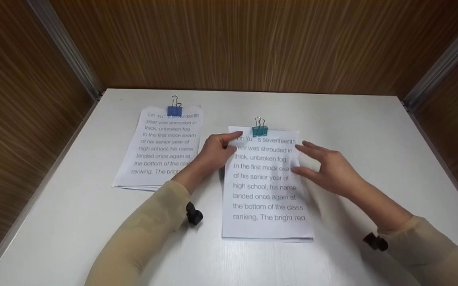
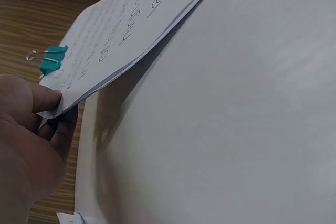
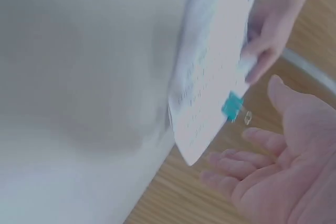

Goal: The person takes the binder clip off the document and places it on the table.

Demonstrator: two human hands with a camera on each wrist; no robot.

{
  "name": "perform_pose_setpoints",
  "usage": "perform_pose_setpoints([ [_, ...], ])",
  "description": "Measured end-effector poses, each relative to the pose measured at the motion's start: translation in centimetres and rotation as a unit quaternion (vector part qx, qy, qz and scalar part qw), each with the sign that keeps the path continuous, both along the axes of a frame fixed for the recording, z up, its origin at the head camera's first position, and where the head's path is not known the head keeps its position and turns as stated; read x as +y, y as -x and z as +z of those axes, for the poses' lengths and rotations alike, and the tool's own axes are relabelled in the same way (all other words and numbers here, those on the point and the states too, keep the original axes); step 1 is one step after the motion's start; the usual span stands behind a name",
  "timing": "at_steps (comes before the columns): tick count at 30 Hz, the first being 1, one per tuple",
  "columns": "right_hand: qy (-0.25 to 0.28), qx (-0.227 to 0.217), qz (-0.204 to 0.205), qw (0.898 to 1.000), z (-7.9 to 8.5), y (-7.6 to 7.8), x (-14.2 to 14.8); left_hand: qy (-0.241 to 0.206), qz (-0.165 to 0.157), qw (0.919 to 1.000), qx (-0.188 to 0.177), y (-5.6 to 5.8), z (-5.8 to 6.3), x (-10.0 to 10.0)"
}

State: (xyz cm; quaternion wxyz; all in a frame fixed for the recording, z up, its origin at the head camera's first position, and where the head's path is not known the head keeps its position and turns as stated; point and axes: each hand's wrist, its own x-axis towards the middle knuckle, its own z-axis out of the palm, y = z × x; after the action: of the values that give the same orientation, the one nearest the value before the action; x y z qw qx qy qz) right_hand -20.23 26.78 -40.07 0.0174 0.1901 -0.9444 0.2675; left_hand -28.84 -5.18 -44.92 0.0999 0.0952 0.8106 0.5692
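A stack of printed paper sheets [image 1: 266,186] lies before me with a teal binder clip [image 1: 259,131] on its top edge, wire handles up. My left hand [image 1: 216,150] pinches the stack's upper left corner between thumb and fingers; in the left wrist view that edge of the sheets [image 2: 131,30] is raised off the table. Beside the right edge, my right hand [image 1: 334,171] has its fingers spread and holds nothing. The right wrist view shows the right hand [image 3: 283,166] apart from the paper, near the clip [image 3: 232,106].
A second stack of printed sheets [image 1: 161,147] with a blue binder clip [image 1: 174,111] lies at the left, partly behind my left forearm. The white table [image 1: 352,119] is bounded by wood-grain panels [image 1: 229,47]. Dark straps hang at both sleeves.
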Motion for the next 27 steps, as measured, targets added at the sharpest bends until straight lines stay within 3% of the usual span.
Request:
perform_pose_setpoints([
  [3, 0.039, 0.007, -0.019, 0.999, 0.8, 1.9, 0.2, -0.008, -0.004, 0.9999, 0.012, -0.4, 0.4, 0.1],
  [7, 0.102, -0.021, -0.044, 0.994, 1.4, 4.4, 0.3, -0.021, -0.011, 0.9995, 0.021, -0.8, 0.7, 0.3],
  [12, 0.170, -0.053, -0.040, 0.983, 2.1, 7.0, -0.2, -0.027, -0.010, 0.9993, 0.022, -1.2, 1.0, 0.1],
  [20, 0.215, -0.080, 0.000, 0.973, 2.9, 9.8, -1.2, -0.042, -0.018, 0.9988, 0.018, -1.4, 1.1, 0.3],
  [27, 0.205, -0.115, 0.035, 0.971, 2.9, 10.9, -2.3, -0.043, -0.021, 0.9987, 0.020, -1.8, 1.1, 0.3],
])
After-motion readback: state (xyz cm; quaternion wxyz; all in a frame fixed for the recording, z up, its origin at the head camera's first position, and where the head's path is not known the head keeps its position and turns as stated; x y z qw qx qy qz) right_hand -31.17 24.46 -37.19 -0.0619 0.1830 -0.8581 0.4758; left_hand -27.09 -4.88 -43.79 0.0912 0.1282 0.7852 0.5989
